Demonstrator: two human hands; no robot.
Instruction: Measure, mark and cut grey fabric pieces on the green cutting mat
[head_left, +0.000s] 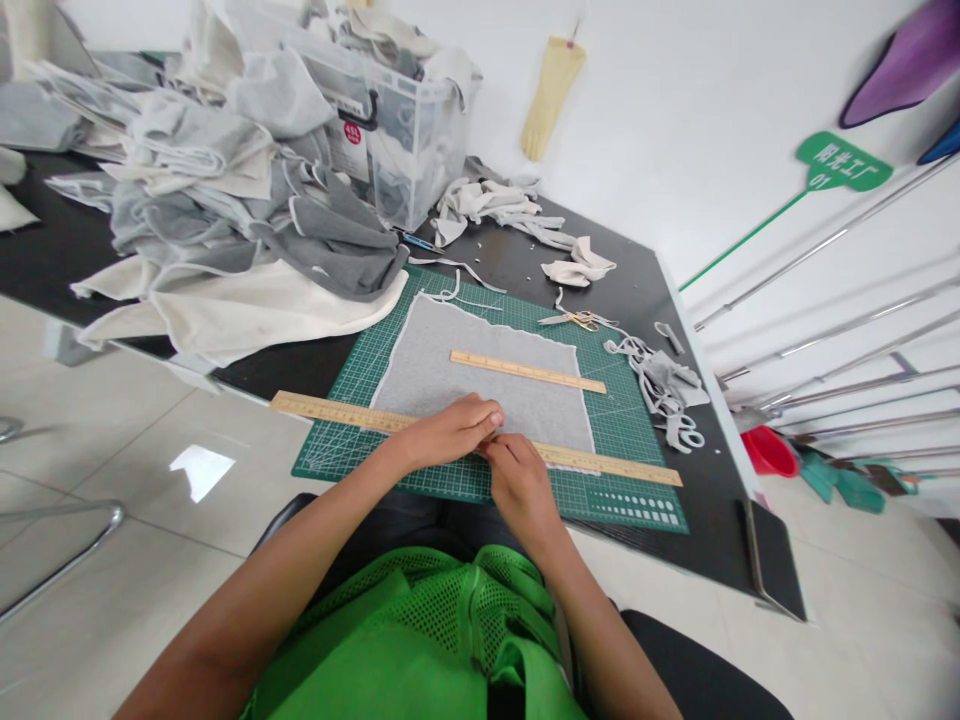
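A grey cloth piece (427,345) with pale, uneven edges lies on a green cutting mat (634,425). Across its near edge runs a long wooden ruler (607,463). My left hand (454,430) rests over the middle of this ruler, its fingers closed together. Just right of it, my right hand (519,478) is closed in a pinch at the ruler's near side. The two hands meet, and what lies between their fingertips is hidden. A shorter wooden ruler (525,371) lies on the cloth, beyond both hands.
Scissors (574,319) lie at the mat's far right, near grey cloth scraps (664,380). Piled fabric (202,200) covers the table's left side, beside a clear plastic bin (435,150). A phone (776,560) sits at the right front corner.
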